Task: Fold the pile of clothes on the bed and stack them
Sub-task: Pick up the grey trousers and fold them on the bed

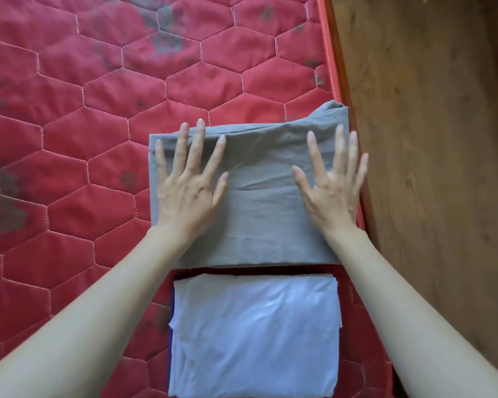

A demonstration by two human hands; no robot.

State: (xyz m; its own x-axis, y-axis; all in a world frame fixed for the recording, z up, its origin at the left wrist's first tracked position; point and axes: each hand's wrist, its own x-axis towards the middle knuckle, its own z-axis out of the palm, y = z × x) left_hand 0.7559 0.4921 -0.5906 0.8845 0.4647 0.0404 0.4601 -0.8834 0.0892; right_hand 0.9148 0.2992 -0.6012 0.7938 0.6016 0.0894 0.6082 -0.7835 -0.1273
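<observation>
So here's where I'm at: both hands are flat on the folded grey cotton garment (pixel 259 193), which lies on the red quilted mattress with the hexagon stitching (pixel 84 139), pushed up close to the bed's right edge next to the brown wooden floor (pixel 431 139). My left hand (pixel 187 185) presses the left part of it, my right hand (pixel 332 185) the right part, fingers straight and spread on both. So neither grip is grasping anything, they're just released and pushing down, smoothing the cloth.

The relation that matters for me: the grey piece is a wide rectangle, long axis running left to right across my view, and the stack it presumably needs to join sits directly nearer to me. That stack is a folded pale blue-white garment (pixel 253 334) with a sliver of a darker blue cloth (pixel 172 308) peeking out along its left side underneath. The grey piece's near edge is just beside the far edge of the pale one, maybe barely overlapping; I can't tell for sure. Both hands are about equally near, one per side, so my guess is a two-handed lift pulled straight back toward me.

Count: one grey folded piece, one pale folded piece, one darker blue one under it (mostly hidden), two hands. I can't see any unfolded pile in this view.
</observation>
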